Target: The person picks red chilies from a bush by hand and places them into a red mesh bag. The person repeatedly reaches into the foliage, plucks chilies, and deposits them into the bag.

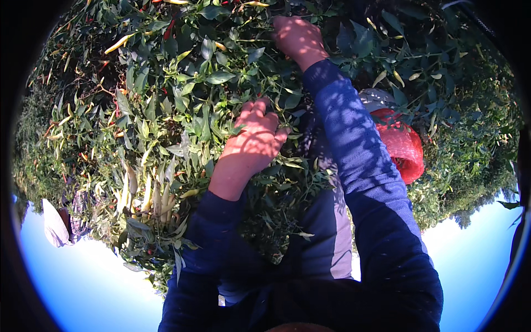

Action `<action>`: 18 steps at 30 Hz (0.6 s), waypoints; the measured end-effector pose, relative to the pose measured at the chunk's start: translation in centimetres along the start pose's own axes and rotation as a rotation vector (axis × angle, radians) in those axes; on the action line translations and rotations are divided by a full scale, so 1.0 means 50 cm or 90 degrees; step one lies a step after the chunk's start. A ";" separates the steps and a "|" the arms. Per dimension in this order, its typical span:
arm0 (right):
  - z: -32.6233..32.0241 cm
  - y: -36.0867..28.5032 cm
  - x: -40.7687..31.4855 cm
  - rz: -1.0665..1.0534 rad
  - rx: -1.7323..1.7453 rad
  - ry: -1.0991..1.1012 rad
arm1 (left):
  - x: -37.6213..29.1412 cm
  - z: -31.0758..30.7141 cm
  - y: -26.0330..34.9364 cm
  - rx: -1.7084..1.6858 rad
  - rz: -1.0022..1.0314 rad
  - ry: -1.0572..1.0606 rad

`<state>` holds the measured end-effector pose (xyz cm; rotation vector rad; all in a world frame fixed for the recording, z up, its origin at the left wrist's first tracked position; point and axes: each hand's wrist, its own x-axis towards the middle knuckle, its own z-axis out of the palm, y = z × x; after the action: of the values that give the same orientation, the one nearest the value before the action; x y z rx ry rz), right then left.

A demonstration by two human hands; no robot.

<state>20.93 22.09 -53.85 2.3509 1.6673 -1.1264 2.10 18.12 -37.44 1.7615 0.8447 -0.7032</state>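
Note:
My left hand [253,143] rests palm down among the leaves of a chili pepper plant [220,77]. Its fingers are bent and apart, and nothing shows in it. Farther out, my right hand [299,40] reaches into shaded foliage with its fingers curled. The fingertips there are hidden, so what they hold cannot be seen. Pale yellow chili peppers [147,193] stand in a cluster on the stems left of my left forearm. Another yellow-orange chili [120,42] lies across leaves at upper left, and a red chili [169,30] hangs near it.
A red mesh bag [408,145] sits among the plants beside my right forearm, next to a pale rounded object [377,99]. My trouser leg [327,232] stands between the plants. Pale chilies [398,78] hang at right. At far left, a person's pale hat [56,224] shows.

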 end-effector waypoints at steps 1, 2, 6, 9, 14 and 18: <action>0.004 -0.003 0.000 0.008 -0.009 -0.018 | -0.002 0.001 -0.002 0.019 0.035 0.009; 0.006 -0.005 0.000 0.008 -0.011 0.013 | -0.004 0.002 -0.005 0.038 0.070 0.020; 0.003 -0.011 -0.001 0.076 -0.006 0.046 | -0.009 0.008 -0.012 0.057 0.109 0.061; -0.002 0.002 -0.001 0.062 -0.004 0.098 | -0.007 0.014 -0.018 0.074 0.169 0.081; 0.021 0.051 -0.006 0.021 0.003 0.244 | -0.001 0.024 -0.022 0.045 0.125 0.097; 0.040 0.079 -0.033 -0.129 -0.148 0.398 | -0.002 0.022 -0.017 0.063 0.102 0.018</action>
<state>22.89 18.28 -55.79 2.5696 2.1049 -0.1678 1.29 17.26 -38.17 1.9086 0.6883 -0.6241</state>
